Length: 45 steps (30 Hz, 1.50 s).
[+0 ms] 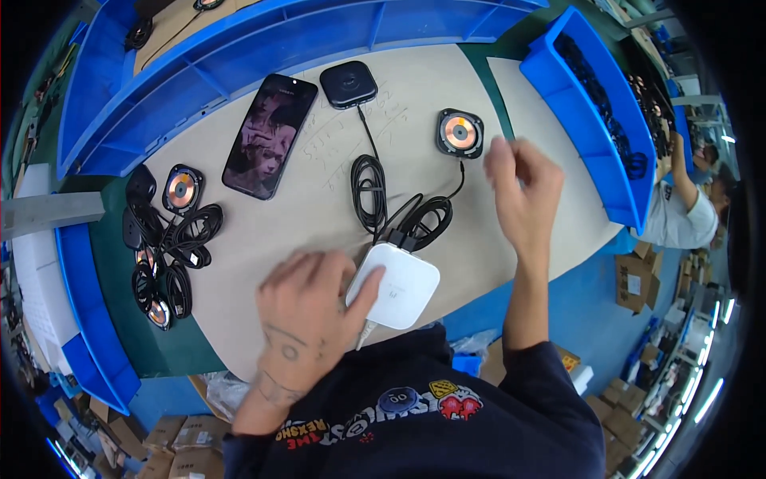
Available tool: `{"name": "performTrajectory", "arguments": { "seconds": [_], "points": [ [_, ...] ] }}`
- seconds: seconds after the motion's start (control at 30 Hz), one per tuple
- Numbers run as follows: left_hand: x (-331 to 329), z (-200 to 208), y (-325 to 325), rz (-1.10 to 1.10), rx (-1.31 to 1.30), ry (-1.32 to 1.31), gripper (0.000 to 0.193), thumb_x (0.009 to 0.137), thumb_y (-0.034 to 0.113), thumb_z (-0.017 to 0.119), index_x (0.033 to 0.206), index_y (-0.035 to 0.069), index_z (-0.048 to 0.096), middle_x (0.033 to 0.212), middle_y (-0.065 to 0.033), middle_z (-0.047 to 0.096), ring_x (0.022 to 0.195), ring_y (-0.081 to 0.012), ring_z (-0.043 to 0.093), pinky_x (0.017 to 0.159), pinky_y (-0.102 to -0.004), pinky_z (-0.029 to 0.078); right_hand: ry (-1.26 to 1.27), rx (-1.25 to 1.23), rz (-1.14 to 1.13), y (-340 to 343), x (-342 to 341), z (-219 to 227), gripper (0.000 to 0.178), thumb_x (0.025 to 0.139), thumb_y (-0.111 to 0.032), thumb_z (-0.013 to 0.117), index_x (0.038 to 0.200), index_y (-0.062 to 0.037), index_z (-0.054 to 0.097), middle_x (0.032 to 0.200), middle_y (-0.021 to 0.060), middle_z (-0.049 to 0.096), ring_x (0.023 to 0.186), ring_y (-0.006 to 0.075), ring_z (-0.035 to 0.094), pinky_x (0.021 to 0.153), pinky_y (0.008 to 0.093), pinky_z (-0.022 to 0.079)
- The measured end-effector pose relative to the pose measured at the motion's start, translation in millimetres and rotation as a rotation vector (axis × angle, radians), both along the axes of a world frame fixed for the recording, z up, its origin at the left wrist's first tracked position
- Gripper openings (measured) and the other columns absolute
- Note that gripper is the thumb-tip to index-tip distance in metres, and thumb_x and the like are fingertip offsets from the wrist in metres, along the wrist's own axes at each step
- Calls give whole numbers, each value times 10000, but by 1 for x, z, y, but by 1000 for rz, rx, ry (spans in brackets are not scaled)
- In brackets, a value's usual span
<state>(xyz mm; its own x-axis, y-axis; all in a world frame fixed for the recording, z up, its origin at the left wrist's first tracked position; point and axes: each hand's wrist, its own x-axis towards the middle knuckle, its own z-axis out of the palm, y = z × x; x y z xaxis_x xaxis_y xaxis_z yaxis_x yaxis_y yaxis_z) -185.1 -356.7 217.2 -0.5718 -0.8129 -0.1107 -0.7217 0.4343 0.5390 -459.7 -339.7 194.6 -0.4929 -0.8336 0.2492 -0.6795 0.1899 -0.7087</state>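
My left hand is closed at the left side of a white square box, its thumb lying across the top. Black USB plugs sit at the box's far edge, with a white cable at its near left corner. Their coiled black cables lead to a black square charging pad and to another pad with an exposed copper coil. Slightly blurred, my right hand is raised just right of the coil pad, fingers curled; whether anything is inside is hidden.
A phone with a lit screen lies left of the pads. Several coil pads with bundled cables are heaped at the left. Blue bins line the far side and the right, the right one holding black parts. Another person is at the far right.
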Motion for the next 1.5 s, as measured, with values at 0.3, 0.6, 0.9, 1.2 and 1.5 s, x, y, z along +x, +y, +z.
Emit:
{"name": "performTrajectory", "arguments": {
  "seconds": [0.3, 0.6, 0.9, 1.2, 1.5],
  "points": [
    [-47, -47, 35, 43, -185, 130, 953, 637, 445, 891, 1386, -6, 510, 1211, -169, 519, 1011, -333, 517, 891, -457, 407, -661, 235, 146, 29, 58, -11, 263, 968, -175, 723, 818, 27, 648, 606, 23, 565, 478, 74, 444, 462, 205, 354],
    [-47, -66, 38, 89, -275, 235, 1011, 636, 505, 844, 1423, -22, 488, 1163, -184, 510, 969, -336, 481, 852, -453, 355, -764, 49, -48, 18, 56, -24, 190, 959, -134, 731, 875, 22, 663, 630, 28, 601, 471, 62, 494, 446, 190, 380],
    [-46, -67, 39, 114, -283, 269, 990, 616, 496, 851, 1392, -21, 518, 1179, -181, 512, 985, -336, 491, 865, -462, 368, -613, 364, 293, 20, 35, -16, 183, 900, -127, 781, 843, 21, 689, 672, 34, 637, 529, 81, 516, 486, 218, 412],
    [-49, -69, 36, 158, -236, 331, 969, 610, 449, 842, 1403, -12, 533, 1196, -163, 504, 973, -319, 487, 857, -435, 355, -783, 89, 66, 24, 55, -18, 133, 892, -72, 762, 1000, -8, 718, 825, 56, 704, 628, 101, 580, 586, 207, 466],
    [-41, -62, 33, 181, -146, 338, 973, 689, 498, 835, 1445, -18, 506, 1241, -177, 489, 995, -320, 475, 892, -435, 354, -107, 75, 334, -37, -53, 90, 341, 928, -319, 748, 1110, -40, 678, 932, 60, 639, 680, 141, 573, 599, 233, 442]
  ]
}}
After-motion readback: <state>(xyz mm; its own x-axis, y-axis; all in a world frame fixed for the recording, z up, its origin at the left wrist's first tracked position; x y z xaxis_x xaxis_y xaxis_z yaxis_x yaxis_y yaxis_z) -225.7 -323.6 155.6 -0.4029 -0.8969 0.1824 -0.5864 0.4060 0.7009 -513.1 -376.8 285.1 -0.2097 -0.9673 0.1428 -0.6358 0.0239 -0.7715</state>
